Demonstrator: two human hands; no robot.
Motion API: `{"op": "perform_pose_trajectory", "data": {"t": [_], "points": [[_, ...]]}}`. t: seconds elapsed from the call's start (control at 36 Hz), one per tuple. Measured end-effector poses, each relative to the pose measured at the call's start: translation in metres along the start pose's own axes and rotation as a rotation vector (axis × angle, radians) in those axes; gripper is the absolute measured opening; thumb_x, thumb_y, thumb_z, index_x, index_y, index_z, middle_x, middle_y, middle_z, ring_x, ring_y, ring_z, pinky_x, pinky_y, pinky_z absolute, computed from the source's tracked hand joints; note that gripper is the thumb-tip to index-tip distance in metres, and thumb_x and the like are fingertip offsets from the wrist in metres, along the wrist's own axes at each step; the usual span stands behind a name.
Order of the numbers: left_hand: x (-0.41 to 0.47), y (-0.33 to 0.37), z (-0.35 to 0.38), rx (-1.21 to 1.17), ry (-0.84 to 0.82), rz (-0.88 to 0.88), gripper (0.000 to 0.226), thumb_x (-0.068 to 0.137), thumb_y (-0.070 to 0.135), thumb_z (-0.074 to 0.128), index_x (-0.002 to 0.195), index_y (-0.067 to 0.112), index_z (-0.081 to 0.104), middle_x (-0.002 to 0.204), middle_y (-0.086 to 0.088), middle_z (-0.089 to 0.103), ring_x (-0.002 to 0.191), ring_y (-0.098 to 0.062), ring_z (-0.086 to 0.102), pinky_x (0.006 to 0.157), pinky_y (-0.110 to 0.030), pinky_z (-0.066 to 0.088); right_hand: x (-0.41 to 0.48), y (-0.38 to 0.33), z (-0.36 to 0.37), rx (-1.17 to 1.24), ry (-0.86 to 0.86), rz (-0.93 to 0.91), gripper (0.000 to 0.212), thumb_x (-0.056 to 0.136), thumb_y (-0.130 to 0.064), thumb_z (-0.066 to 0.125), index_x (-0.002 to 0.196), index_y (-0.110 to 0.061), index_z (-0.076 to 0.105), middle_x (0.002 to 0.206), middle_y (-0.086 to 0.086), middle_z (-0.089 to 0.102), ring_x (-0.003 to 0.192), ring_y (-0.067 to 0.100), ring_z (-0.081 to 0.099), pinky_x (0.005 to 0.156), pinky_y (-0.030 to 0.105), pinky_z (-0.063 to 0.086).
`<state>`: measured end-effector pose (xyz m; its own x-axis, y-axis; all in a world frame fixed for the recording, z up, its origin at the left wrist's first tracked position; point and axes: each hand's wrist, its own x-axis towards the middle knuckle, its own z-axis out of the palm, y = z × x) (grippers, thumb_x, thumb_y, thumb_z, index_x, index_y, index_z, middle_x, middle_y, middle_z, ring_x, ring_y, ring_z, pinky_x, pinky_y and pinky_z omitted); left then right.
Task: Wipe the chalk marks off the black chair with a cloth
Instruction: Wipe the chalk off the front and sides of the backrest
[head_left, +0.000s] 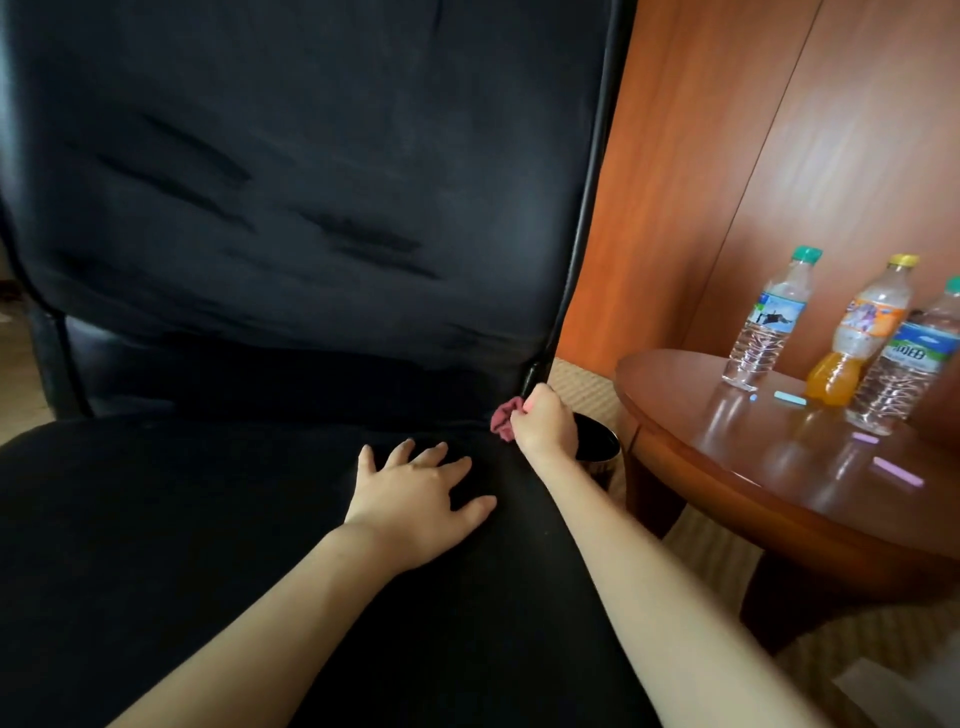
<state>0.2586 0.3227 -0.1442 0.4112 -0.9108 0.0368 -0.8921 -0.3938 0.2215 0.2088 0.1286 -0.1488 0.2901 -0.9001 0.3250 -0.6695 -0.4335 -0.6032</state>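
At the back right corner of the black chair (291, 218), where seat meets the upright backrest, the right hand (543, 422) grips a bunched pink cloth (502, 419) with curled fingers, the wad poking out leftward against the seat. Beside it the left hand (418, 501) rests flat on the seat, fingers spread toward the backrest. Off to the right a round wooden table (753, 488) before wood panelling (727, 156) carries three bottles (769, 325) and chalk sticks (897, 471).

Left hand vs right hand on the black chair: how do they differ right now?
The left hand lies flat, fingers spread, on the black chair seat; the right hand is curled round a bunched pink cloth. Left sits mid-seat; right is at the seat's back right corner. Both are bare.
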Motion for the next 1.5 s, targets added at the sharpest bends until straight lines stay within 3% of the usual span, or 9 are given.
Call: {"op": "perform_pose_trajectory", "data": {"t": [0.28, 0.5, 0.64, 0.78, 0.86, 0.94, 1.06, 1.31, 1.5], "points": [[0.0, -0.001, -0.001, -0.003, -0.009, 0.019, 0.067, 0.09, 0.069, 0.027, 0.148, 0.039, 0.021, 0.159, 0.008, 0.012, 0.147, -0.024, 0.002, 0.115, -0.055, -0.002, 0.011, -0.019, -0.019, 0.349, 0.337, 0.019, 0.01, 0.091, -0.011, 0.057, 0.084, -0.014, 0.049, 0.08, -0.001, 0.054, 0.078, 0.021, 0.05, 0.064, 0.024, 0.03], [-0.004, 0.0, 0.0, -0.043, 0.074, 0.038, 0.061, 0.092, 0.064, 0.032, 0.146, 0.034, 0.031, 0.156, 0.006, 0.024, 0.146, -0.021, 0.013, 0.117, -0.05, 0.004, 0.014, -0.022, -0.023, 0.157, 0.131, 0.046, 0.009, 0.095, -0.016, 0.053, 0.097, -0.008, 0.055, 0.102, 0.013, 0.064, 0.099, 0.032, 0.059, 0.067, 0.029, 0.034], [-0.001, -0.004, 0.0, -0.024, 0.221, 0.045, 0.052, 0.094, 0.053, 0.038, 0.142, 0.031, 0.038, 0.149, 0.006, 0.034, 0.14, -0.017, 0.026, 0.117, -0.045, 0.016, 0.0, -0.009, -0.006, 0.092, -0.015, 0.124, 0.016, 0.09, -0.017, 0.056, 0.103, -0.008, 0.058, 0.108, 0.014, 0.065, 0.103, 0.033, 0.06, 0.071, 0.033, 0.042], [0.03, -0.022, -0.017, 0.217, 0.697, 0.173, 0.075, 0.061, 0.028, 0.079, 0.13, 0.013, 0.057, 0.141, -0.018, 0.047, 0.131, -0.038, 0.043, 0.103, -0.061, 0.035, -0.007, -0.003, 0.003, 0.271, 0.092, 0.145, 0.005, 0.091, -0.015, 0.055, 0.09, -0.013, 0.05, 0.085, 0.006, 0.058, 0.087, 0.031, 0.061, 0.065, 0.03, 0.038], [0.049, -0.014, -0.039, 0.34, 0.706, 0.149, 0.1, 0.063, 0.038, 0.078, 0.149, 0.019, 0.03, 0.156, -0.017, 0.021, 0.143, -0.038, 0.021, 0.109, -0.063, 0.015, -0.005, -0.002, 0.004, 0.455, 0.244, 0.119, 0.01, 0.091, -0.016, 0.059, 0.089, -0.01, 0.052, 0.086, 0.007, 0.062, 0.086, 0.031, 0.062, 0.068, 0.032, 0.042], [0.074, -0.006, -0.04, 0.401, 0.595, 0.075, 0.111, 0.079, 0.054, 0.062, 0.148, 0.026, -0.021, 0.154, -0.014, -0.027, 0.143, -0.036, -0.021, 0.11, -0.063, -0.005, 0.001, -0.005, 0.003, 0.517, 0.395, 0.036, 0.012, 0.09, -0.019, 0.062, 0.089, -0.01, 0.054, 0.089, 0.007, 0.064, 0.086, 0.029, 0.06, 0.068, 0.029, 0.036], [0.084, -0.011, -0.028, 0.398, 0.606, 0.057, 0.119, 0.077, 0.055, 0.062, 0.141, 0.027, -0.034, 0.148, -0.011, -0.04, 0.139, -0.035, -0.032, 0.109, -0.062, -0.012, 0.016, -0.005, 0.006, 0.369, 0.498, -0.191, 0.012, 0.086, -0.013, 0.065, 0.092, -0.008, 0.056, 0.094, 0.007, 0.059, 0.088, 0.022, 0.051, 0.07, 0.02, 0.028], [0.091, -0.036, -0.015, 0.425, 0.727, 0.13, 0.12, 0.062, 0.044, 0.076, 0.15, 0.028, -0.005, 0.16, -0.011, -0.006, 0.145, -0.033, -0.007, 0.11, -0.058, -0.007, 0.032, -0.005, 0.009, 0.452, 0.314, -0.229, 0.02, 0.084, -0.009, 0.064, 0.09, -0.01, 0.045, 0.099, 0.003, 0.046, 0.08, 0.016, 0.047, 0.068, 0.02, 0.034], [0.083, -0.043, -0.015, 0.435, 0.794, 0.164, 0.116, 0.053, 0.038, 0.083, 0.15, 0.024, 0.02, 0.159, -0.011, 0.014, 0.145, -0.034, 0.012, 0.109, -0.061, 0.005, 0.031, 0.032, 0.024, 0.288, -0.098, 0.159, 0.022, 0.082, -0.018, 0.066, 0.099, -0.006, 0.063, 0.088, 0.007, 0.065, 0.077, 0.023, 0.059, 0.055, 0.026, 0.042]]}}
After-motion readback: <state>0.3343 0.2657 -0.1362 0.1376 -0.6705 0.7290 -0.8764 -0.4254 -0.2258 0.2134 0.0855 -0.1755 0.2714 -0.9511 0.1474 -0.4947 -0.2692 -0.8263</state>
